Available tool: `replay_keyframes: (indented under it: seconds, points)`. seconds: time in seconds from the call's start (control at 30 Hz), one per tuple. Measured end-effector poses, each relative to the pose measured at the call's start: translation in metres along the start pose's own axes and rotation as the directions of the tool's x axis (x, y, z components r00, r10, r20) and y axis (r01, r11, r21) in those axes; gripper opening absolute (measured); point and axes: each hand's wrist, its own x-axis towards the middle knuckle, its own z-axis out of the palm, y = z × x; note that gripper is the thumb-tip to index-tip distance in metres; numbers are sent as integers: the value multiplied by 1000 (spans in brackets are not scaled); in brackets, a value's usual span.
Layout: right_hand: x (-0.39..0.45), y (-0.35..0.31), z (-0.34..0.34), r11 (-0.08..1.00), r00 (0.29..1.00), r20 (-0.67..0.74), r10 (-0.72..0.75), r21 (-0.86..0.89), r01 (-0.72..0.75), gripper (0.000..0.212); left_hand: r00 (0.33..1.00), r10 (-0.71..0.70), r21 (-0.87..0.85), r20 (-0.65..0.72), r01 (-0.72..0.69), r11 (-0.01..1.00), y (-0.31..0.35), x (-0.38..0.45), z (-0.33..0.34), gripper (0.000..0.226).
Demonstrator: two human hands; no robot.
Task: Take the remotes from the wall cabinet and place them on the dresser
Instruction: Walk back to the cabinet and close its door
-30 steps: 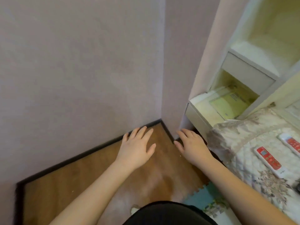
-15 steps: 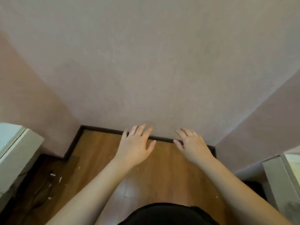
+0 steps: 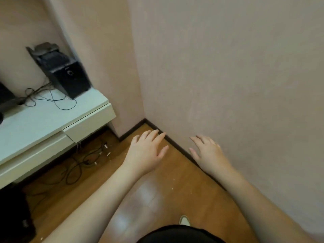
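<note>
Both hands are empty, fingers spread and relaxed: the left hand (image 3: 149, 151) hangs over the wooden floor (image 3: 175, 199), the right hand (image 3: 208, 153) just beside the wall (image 3: 228, 76). No remotes and no wall cabinet are in view, so where they lie cannot be told. Remotes are likely light, stiff and smooth, best taken across the narrow sides near the middle. The white dresser (image 3: 43, 123) at left carries a black speaker (image 3: 66, 74) and loose wires (image 3: 52, 100); its bare front strip offers room, its corner juts near the walking path.
</note>
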Motion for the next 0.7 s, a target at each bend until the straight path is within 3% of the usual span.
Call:
replay_keyframes:
  seconds: [0.37,0.7]
  points:
    - [117,-40,-55,921,925,-33,-378,87,379,49,951,-289,138,-110,302,943,-32,17,-63,55]
    - [168,-154,-85,778,783,-57,-619,89,621,47,839,-501,132,-213,533,836,-107,-8,-123,55]
